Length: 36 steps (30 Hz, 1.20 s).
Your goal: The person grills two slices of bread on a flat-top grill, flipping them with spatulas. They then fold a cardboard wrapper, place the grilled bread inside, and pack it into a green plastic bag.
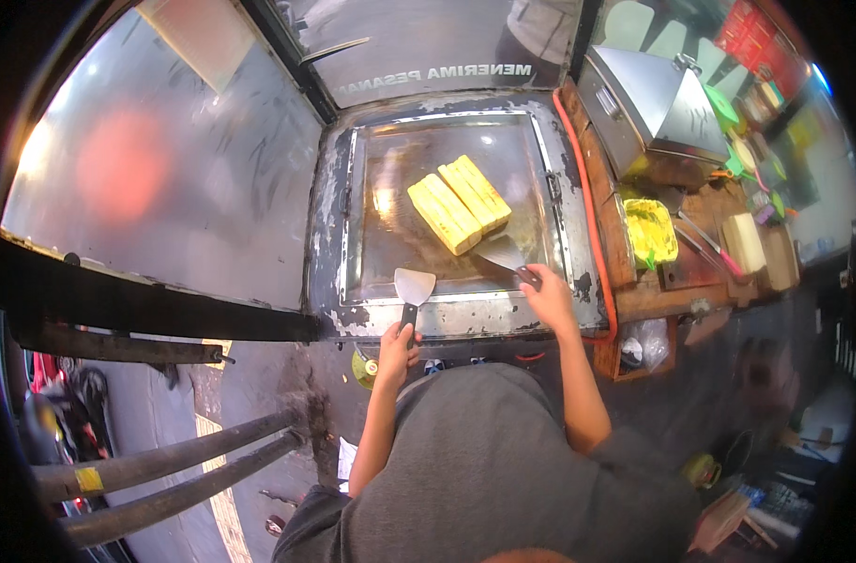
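Note:
Two yellow bread blocks, a left one and a right one, lie side by side on a flat metal griddle. Lengthwise lines run along their tops. My left hand grips the dark handle of a metal spatula, its blade over the griddle's front edge, apart from the bread. In my right hand is a second metal spatula with a dark brown handle. Its blade is by the near end of the bread; whether it touches or slips beneath, I cannot tell.
An orange hose runs along the griddle's right side. Beyond it, a wooden counter bears a tub of yellow spread, pink-handled tongs, a pale block and a metal box. Glass panels enclose the left and back.

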{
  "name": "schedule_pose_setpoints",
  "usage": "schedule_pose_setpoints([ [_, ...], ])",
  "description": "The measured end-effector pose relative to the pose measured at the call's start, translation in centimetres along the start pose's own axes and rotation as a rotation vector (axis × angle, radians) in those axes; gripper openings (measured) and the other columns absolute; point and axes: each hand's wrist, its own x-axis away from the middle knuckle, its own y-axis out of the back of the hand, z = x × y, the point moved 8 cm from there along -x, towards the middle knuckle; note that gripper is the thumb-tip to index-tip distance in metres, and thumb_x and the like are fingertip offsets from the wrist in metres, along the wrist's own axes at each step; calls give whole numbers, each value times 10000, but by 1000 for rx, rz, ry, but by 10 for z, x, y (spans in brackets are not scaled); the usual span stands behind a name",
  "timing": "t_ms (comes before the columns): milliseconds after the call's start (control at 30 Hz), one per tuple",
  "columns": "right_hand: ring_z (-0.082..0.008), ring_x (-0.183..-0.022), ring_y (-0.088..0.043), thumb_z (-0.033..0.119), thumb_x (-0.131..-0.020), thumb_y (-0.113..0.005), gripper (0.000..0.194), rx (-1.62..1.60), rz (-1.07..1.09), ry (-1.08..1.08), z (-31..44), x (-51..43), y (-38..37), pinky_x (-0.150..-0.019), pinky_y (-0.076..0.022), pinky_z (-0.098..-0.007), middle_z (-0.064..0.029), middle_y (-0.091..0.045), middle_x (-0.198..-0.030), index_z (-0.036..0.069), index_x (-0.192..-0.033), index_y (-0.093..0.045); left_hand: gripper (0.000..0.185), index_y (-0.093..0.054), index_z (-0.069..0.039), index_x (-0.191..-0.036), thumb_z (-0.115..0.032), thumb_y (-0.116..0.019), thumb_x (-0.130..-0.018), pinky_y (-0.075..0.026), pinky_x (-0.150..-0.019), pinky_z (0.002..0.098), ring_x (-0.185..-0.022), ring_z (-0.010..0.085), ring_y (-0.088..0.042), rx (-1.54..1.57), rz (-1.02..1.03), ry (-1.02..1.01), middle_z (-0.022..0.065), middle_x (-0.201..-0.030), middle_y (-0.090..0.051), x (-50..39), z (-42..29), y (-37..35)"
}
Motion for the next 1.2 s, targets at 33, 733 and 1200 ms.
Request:
schedule_pose_setpoints([
  [33, -378, -948, -628, 191, -783, -695, 372, -4, -22, 20, 9, -3, -9, -811, -485, -433, -204, -665, -1003, 75, -1125, -608, 147, -484, -61, -1041, -188, -499, -970, -249, -379, 200, -449, 44, -327, 15, -10, 10, 26, -786, -525, 2, 1, 1],
  [733, -128, -530, -548, 296, -895, -610, 363, -628, 28, -250, -22, -60, -42, -533, -450, -290, -24, -624, -694, 17, -1127, -616, 216, -599, 17, -970, -166, -583, -856, -457, -510, 346, -569, 192, -595, -903, -116, -390, 110, -693, -635, -153, -137, -4],
  [1200, -269, -702, -646, 272, -855, -649, 384, -407, 18, -93, -20, 33, -17, -657, -493, -354, -171, -687, -905, 12, -1135, -606, 270, -616, -24, -1082, -171, -586, -858, -424, -461, 284, -516, 110, -535, -1099, -66, -284, 56, -676, -627, -164, -162, -17],
])
